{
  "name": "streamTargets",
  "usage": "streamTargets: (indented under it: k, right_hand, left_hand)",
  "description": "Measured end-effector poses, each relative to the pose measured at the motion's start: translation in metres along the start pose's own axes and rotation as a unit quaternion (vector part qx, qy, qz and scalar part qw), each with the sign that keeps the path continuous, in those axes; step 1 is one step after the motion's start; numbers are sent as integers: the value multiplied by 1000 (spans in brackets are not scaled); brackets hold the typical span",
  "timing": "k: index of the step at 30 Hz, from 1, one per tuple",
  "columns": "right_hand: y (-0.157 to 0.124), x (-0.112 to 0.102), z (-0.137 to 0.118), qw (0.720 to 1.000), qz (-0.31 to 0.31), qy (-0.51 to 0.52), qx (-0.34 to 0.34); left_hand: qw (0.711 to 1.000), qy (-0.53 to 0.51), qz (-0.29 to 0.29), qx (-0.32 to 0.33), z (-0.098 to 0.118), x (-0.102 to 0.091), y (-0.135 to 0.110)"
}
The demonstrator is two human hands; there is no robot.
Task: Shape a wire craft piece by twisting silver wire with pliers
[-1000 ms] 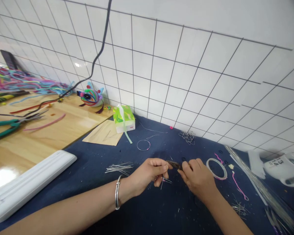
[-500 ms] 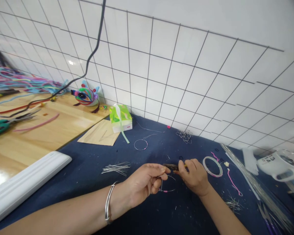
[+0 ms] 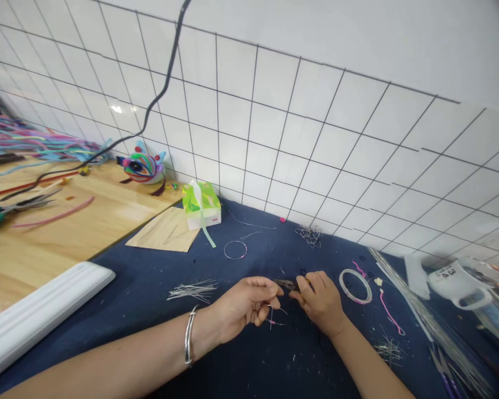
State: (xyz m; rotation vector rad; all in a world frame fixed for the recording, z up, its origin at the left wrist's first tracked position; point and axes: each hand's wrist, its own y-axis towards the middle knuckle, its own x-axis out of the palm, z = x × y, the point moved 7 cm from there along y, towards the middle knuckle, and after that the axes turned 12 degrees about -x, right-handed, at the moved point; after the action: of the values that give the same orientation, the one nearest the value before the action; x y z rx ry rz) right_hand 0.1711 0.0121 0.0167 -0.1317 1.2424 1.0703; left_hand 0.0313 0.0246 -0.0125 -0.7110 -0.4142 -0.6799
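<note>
My left hand (image 3: 249,305), with a silver bangle at its wrist, pinches a thin wire loop (image 3: 280,322) bearing a small pink wrapping. Part of that loop is hidden behind the fingers. In my right hand (image 3: 321,302) is a pair of pliers (image 3: 289,285), its dark jaws pointing left and touching or almost touching my left fingertips. Whether the jaws grip the wire I cannot tell. Beyond the hands lies another wire ring (image 3: 235,250) with pink bits on it.
Cut wires (image 3: 193,290) lie left of my hands. A tape roll (image 3: 355,286), long wires (image 3: 424,310), scissors (image 3: 443,368) and a white mug (image 3: 459,285) are on the right. A tissue pack (image 3: 202,206) and a wire tangle (image 3: 310,236) stand farther back.
The wire loop under my left fingers has turned, and less of it shows. Both hands stay close together at the plier tips. The whole view has shifted slightly.
</note>
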Motion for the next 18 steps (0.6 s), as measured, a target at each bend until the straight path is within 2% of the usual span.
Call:
streamTargets:
  k: [6, 13, 18]
  right_hand:
    - [0, 1, 12, 996, 19, 55, 69]
    - [1, 18, 24, 986, -58, 57, 142]
    - [5, 8, 23, 978, -34, 102, 176]
  left_hand:
    - [999, 16, 31, 13, 5, -8, 2]
    - [998, 17, 46, 26, 8, -11, 4]
    - [998, 27, 53, 30, 7, -12, 5]
